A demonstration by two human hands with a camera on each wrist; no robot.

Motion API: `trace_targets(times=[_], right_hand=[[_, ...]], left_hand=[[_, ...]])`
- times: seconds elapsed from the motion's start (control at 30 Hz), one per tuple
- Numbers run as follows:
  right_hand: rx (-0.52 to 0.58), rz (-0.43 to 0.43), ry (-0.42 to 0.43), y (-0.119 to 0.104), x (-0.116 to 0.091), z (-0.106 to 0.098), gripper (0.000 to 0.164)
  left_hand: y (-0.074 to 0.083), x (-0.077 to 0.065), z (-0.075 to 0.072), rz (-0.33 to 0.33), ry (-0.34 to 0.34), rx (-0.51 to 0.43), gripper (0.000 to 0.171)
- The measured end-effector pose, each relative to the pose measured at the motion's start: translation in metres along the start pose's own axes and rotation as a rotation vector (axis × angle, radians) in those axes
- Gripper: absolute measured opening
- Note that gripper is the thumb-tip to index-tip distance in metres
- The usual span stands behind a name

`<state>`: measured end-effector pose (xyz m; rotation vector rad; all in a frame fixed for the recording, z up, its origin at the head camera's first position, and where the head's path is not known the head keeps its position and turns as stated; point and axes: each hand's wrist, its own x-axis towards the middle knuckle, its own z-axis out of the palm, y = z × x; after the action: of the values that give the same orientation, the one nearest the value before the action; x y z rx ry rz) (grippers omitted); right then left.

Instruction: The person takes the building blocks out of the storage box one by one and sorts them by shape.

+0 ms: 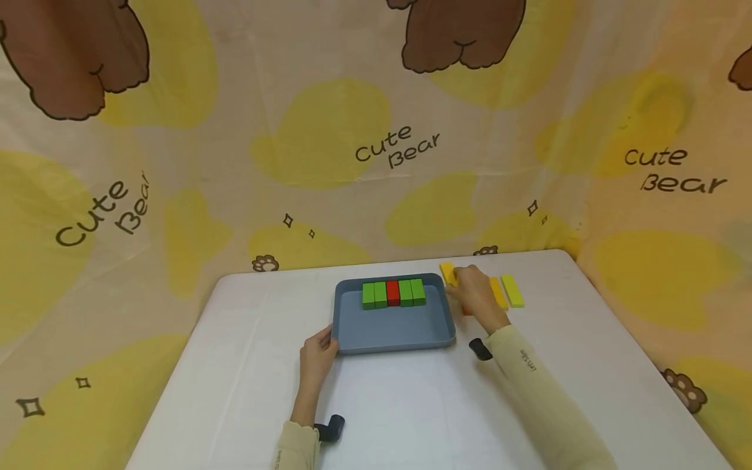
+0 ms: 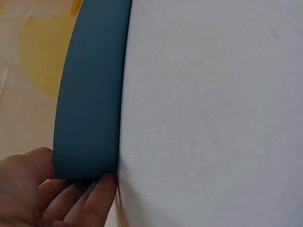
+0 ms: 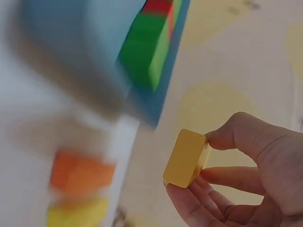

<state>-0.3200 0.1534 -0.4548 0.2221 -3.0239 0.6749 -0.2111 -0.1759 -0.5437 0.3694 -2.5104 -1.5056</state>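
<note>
A blue-grey tray (image 1: 393, 329) lies on the white table. My left hand (image 1: 318, 356) grips its front left corner; in the left wrist view that hand's thumb and fingers (image 2: 97, 201) curl about the end of the tray wall. Inside, along the far side, stands a row of several green blocks (image 1: 368, 296) with one red block (image 1: 393, 294) in the middle. Just beyond the tray's right side, my right hand (image 1: 477, 295) pinches a yellow block (image 3: 182, 158) between thumb and fingers. In the head view that yellow block (image 1: 448, 272) is partly covered by the hand.
Right of the tray lie a yellow-orange block (image 1: 499, 294), a lime-yellow block (image 1: 512, 291) and an orange-red block (image 1: 467, 311), mostly hidden by the right hand. Dark straps (image 1: 480, 349) show at the wrists. A bear-patterned cloth (image 1: 329, 137) hangs behind the table.
</note>
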Motion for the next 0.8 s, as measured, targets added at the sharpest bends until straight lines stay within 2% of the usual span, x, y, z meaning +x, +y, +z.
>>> trace_targets(times=[0.1,0.23,0.33,0.4,0.57,0.8], right_hand=[[-0.041,0.023,-0.011,0.033,0.001,-0.005,0.028],[-0.050,0.106,-0.066,0.070,0.002,-0.011,0.036],[-0.023,0.189,-0.107,0.092,0.002,-0.019,0.044],[-0.023,0.214,-0.123,0.104,0.003,-0.024,0.047],[-0.047,0.215,-0.129,0.125,0.001,-0.034,0.046],[-0.028,0.235,-0.137,0.137,-0.001,-0.041,0.045]], left_hand=[[0.000,-0.001,0.000,-0.005,-0.010,-0.001,0.043],[0.000,-0.001,0.000,0.004,-0.009,0.002,0.044],[0.001,0.000,0.000,0.012,-0.006,-0.001,0.045],[0.002,0.001,0.000,0.014,-0.005,0.000,0.045],[0.004,-0.002,0.000,0.001,-0.009,0.006,0.045],[0.005,-0.002,-0.001,0.008,-0.004,-0.002,0.044]])
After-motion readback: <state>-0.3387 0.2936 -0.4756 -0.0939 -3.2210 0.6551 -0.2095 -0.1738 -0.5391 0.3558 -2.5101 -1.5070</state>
